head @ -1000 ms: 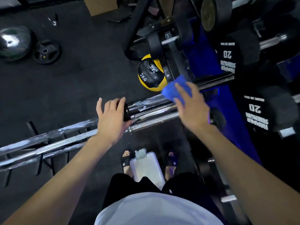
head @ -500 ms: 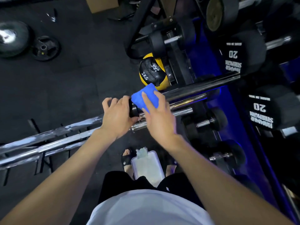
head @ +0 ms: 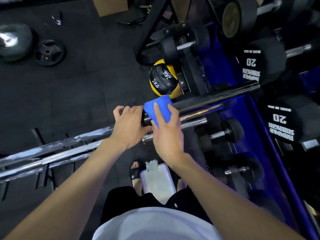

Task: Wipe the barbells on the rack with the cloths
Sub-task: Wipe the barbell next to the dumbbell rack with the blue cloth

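Several chrome barbells (head: 57, 153) lie side by side on a rack, running from lower left to the middle right; the top one has a dark sleeve (head: 207, 100). My left hand (head: 129, 126) grips the top barbell by its collar. My right hand (head: 166, 134) presses a blue cloth (head: 158, 110) down over the sleeve just right of the collar, fingers wrapped over the cloth.
A yellow and black 2 kg medicine ball (head: 162, 80) sits behind the bars. Black dumbbells marked 20 (head: 278, 123) fill a blue rack (head: 230, 118) at right. A weight plate (head: 49, 52) lies on the black floor. A white container (head: 157, 182) stands by my feet.
My right hand slid the blue cloth leftward along the sleeve until it sits beside my left hand. The left hand closed round the collar.
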